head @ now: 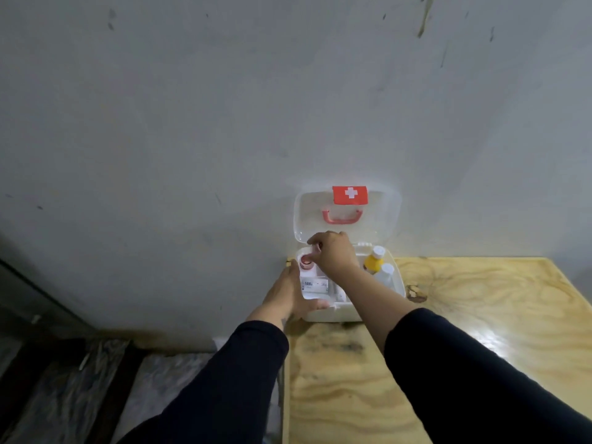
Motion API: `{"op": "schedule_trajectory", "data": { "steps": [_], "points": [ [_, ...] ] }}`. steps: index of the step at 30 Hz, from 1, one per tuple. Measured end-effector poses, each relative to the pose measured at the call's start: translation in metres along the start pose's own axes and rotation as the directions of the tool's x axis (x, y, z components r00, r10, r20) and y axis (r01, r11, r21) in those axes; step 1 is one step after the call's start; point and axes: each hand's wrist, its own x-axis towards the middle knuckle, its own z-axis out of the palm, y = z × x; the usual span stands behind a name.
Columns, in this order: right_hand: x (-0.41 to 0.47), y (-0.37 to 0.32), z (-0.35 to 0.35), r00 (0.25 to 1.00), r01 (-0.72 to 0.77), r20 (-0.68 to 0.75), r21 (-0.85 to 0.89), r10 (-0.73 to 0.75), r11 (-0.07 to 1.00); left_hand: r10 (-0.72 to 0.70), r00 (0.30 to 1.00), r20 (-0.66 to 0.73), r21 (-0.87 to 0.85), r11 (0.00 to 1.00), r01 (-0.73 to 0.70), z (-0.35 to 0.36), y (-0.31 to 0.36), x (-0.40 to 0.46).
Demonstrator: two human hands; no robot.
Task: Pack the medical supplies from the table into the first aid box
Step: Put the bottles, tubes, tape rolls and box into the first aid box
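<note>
The white first aid box (347, 312) stands open at the table's far left corner against the wall. Its clear lid (384, 219) is raised, with a red handle and a red label bearing a white cross. My left hand (285, 294) grips the box's left front corner. My right hand (333, 253) reaches into the box's back left part, fingers pinched on a white tape roll (307, 258) with a reddish core. A yellow bottle (373, 261) and a clear bottle (385, 274) stand in the right part. A white labelled packet (315, 285) lies in the front left.
The pale wooden table (464, 331) runs right and toward me, with a dark knot (415, 291) just right of the box. The grey wall (224, 123) rises right behind the box. Left of the table's edge the floor (80, 395) drops away, dark and patterned.
</note>
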Motion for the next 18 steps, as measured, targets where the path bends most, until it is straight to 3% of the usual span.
{"op": "schedule_trajectory", "data": {
  "steps": [4, 18],
  "points": [
    [-0.008, 0.007, -0.011, 0.989, -0.107, -0.068, 0.256, 0.129, 0.961, 0.009, 1.0, 0.011, -0.05, 0.999, -0.008, -0.012, 0.022, -0.021],
    [-0.025, 0.008, 0.007, 0.987, -0.136, -0.053, 0.262, 0.155, 0.955, 0.025, 1.0, -0.001, -0.066, 0.998, -0.025, -0.012, 0.022, -0.028]
  ]
}}
